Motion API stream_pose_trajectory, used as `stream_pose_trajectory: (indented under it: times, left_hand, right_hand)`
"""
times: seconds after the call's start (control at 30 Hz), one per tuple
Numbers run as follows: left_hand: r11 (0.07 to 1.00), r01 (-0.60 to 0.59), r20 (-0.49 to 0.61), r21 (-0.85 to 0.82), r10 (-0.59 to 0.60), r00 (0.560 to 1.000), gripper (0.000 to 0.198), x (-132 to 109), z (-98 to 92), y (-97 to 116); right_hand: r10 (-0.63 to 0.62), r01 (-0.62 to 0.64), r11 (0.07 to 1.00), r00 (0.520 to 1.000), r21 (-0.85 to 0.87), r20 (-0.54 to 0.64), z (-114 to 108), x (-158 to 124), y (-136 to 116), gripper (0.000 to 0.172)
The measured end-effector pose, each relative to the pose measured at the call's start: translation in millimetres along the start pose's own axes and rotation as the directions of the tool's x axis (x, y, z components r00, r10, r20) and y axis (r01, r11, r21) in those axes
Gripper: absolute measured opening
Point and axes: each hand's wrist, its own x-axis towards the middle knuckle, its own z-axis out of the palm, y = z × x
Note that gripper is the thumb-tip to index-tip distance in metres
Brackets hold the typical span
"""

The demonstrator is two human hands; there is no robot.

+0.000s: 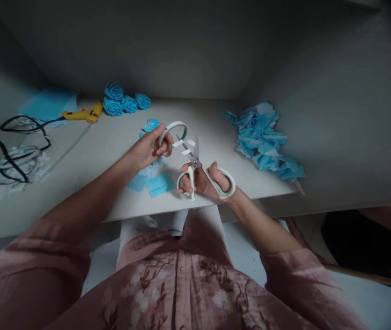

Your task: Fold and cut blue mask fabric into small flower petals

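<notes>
1. While the right hand [204,182] grips the scissors [200,172], its fingers pass through the pale plastic loops and close round them; the short metal blades stand open, pointing up and away.
2. Left hand [150,149] pinches a roll of tape [173,133], a thin white ring, between thumb and curled fingers; a short strip [181,143] runs from the ring toward the blades, its end just beside them. Whether blade and strip touch is hard to tell.
3. Both hands hover over the near part of the white counter [88,151], above flat blue pieces [156,183] of soft, cloth-like sheet; the left hand hides some of them.
4. Farther back lie three blue rosettes [126,103] with rolled, ruffled petals, and beside them a yellow glue gun [83,113] whose black cord [19,133] loops off the left edge.
5. A heap of blue scraps [266,140] sits at the right, against the grey wall.
6. White crumpled material [16,169] at far left is dim and unclear.
7. No writing is legible anywhere.
8. Pink floral sleeves cover the forearms low in the frame.
</notes>
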Motion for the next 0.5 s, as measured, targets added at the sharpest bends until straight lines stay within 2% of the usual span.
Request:
stream_pose_trajectory:
  times: [0.23, 0.5]
  left_hand:
    - [1.000, 0.010, 0.043, -0.013, -0.009, 0.999, 0.065, -0.6, 1.1, 1.2]
    - [0.998, 0.023, 0.024, -0.065, -0.022, 0.999, 0.053, -4.1, 5.6, -5.8]
  right_hand:
    - [0.018, -0.017, 1.000, 0.997, -0.002, 0.079, -2.2, 1.3, 1.0, 0.082]
    - [0.057, -0.057, 0.998, 0.998, -0.024, 0.023, -0.8, 6.5, 0.1, 0.085]
